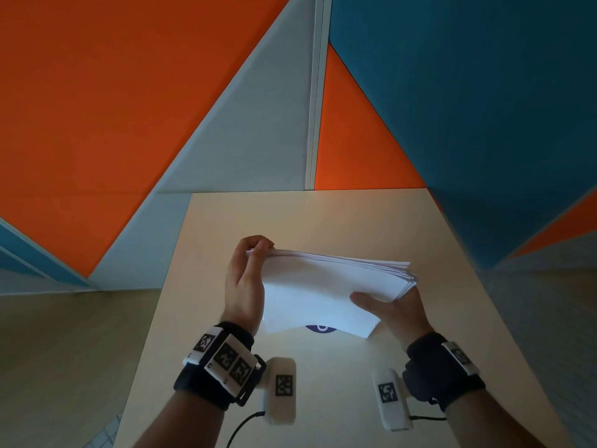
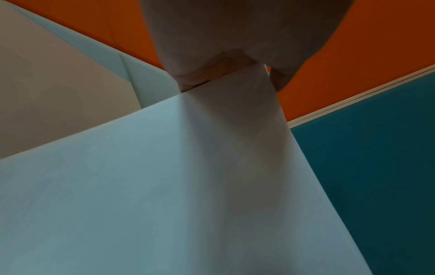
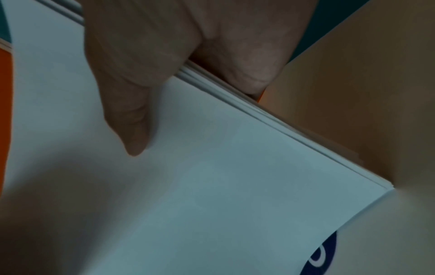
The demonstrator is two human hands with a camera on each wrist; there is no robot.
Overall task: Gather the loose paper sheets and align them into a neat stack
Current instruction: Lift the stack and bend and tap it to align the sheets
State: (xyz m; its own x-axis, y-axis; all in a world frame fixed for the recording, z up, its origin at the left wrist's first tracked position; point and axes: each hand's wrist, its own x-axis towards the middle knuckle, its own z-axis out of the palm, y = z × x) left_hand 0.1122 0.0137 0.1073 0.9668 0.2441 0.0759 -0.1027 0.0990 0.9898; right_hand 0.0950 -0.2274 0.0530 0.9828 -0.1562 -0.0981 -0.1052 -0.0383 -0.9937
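A stack of white paper sheets (image 1: pixel 326 289) is held above the beige table (image 1: pixel 323 218), sagging toward me. My left hand (image 1: pixel 248 273) grips its left edge, fingers curled over the far corner. My right hand (image 1: pixel 391 308) pinches the right edge, thumb lying on top and fingers underneath. In the left wrist view the paper sheets (image 2: pixel 164 186) fill the lower frame under my left hand (image 2: pixel 235 55). The right wrist view shows my right thumb (image 3: pixel 127 104) on the top of the paper sheets (image 3: pixel 212 186), whose edges are slightly fanned.
A dark blue round mark (image 1: pixel 319 328) on the table peeks out beneath the sheets, seen too as the blue mark (image 3: pixel 322 256) in the right wrist view. Orange, blue and grey wall panels (image 1: pixel 129 92) stand behind the table's far edge.
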